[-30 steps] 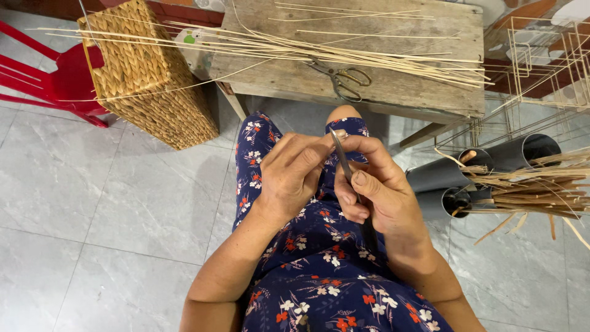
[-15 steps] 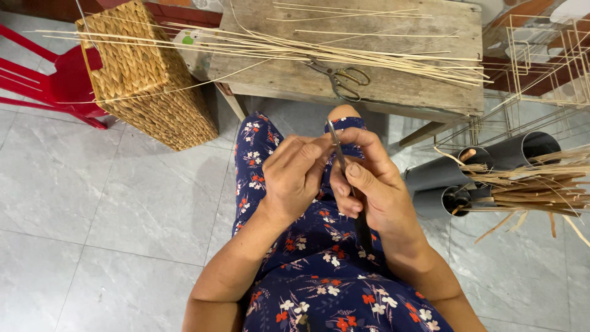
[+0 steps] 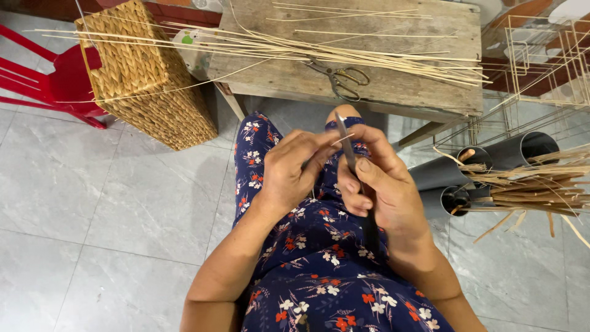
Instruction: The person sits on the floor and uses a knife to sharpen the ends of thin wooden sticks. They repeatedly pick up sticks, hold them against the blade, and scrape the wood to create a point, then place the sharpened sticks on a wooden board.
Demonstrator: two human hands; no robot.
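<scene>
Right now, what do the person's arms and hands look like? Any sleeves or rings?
Both arms are bare, with no sleeves showing anywhere in view. The left hand and the right hand wear no gloves, and no rings, bracelets or watch show on the fingers or wrists. The only clothing visible is dark blue cloth with red and white flowers over the lap.

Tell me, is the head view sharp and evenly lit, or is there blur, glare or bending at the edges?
Head view: soft, even daylight with only faint shadows; a mild sheen on the floor tiles, no harsh glare. The left hand, right hand and knife look sharp; the table edge bows slightly, which suggests wide-angle distortion.
</scene>
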